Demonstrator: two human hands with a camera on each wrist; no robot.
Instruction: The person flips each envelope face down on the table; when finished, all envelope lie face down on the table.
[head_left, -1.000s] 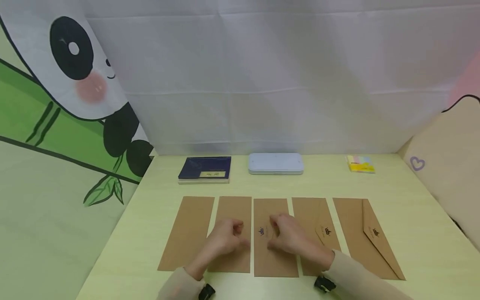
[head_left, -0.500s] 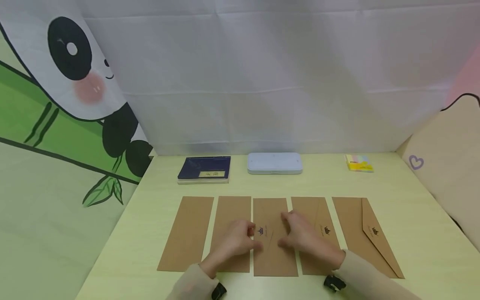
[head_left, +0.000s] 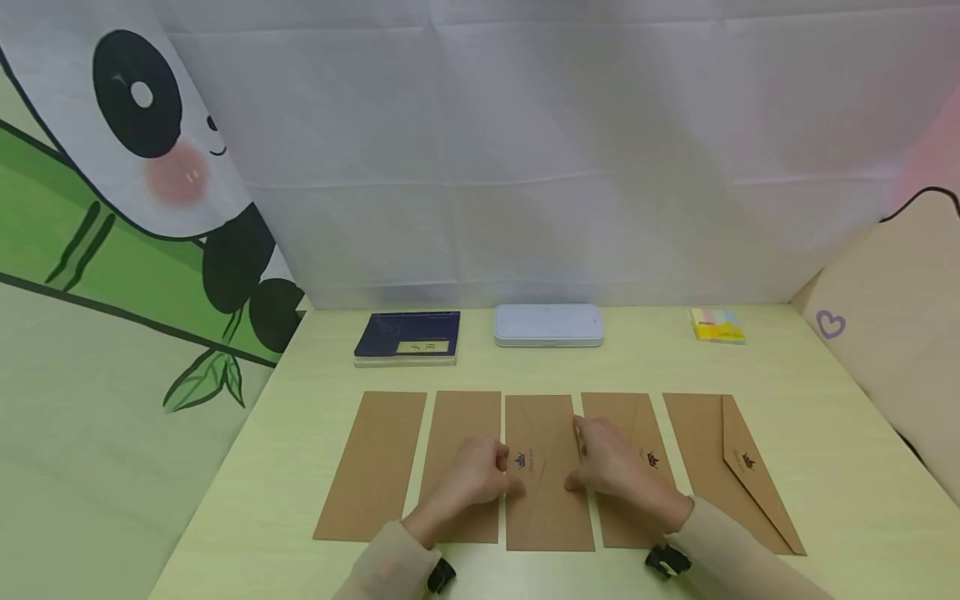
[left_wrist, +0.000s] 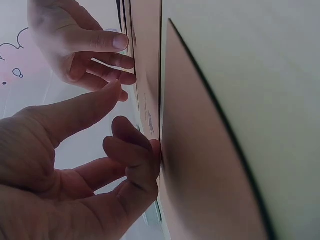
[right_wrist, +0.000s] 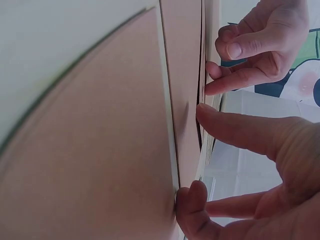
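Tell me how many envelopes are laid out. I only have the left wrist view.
Observer: The head view shows five brown envelopes side by side in one row.

Operator: Anything behind the row?

Observer: Yes, left to right along the back: a navy book, a pale blue case and a small yellow-and-pastel packet.

Operator: Which envelope is the right hand over?

Observer: In the head view, the right hand is mostly over the second from the right, with its fingertips by the centre one's right edge.
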